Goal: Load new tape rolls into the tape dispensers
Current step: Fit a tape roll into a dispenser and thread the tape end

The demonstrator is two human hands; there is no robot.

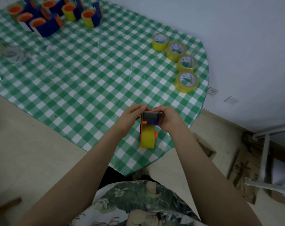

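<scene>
A blue and orange tape dispenser (150, 119) with a yellow tape roll (147, 137) in it is held over the table's near edge. My left hand (130, 119) grips its left side and my right hand (168, 118) grips its right side, fingers at the grey roller end. Several loose yellow tape rolls (186, 81) lie in a row at the table's right edge. At the far left, several more blue and orange dispensers (47, 25) stand grouped, some with yellow tape.
The table wears a green and white checked cloth (89, 70) under clear plastic. Crumpled clear wrapping (14, 53) lies at the left. Cardboard boxes (246, 168) and a metal frame (265, 152) stand on the floor to the right.
</scene>
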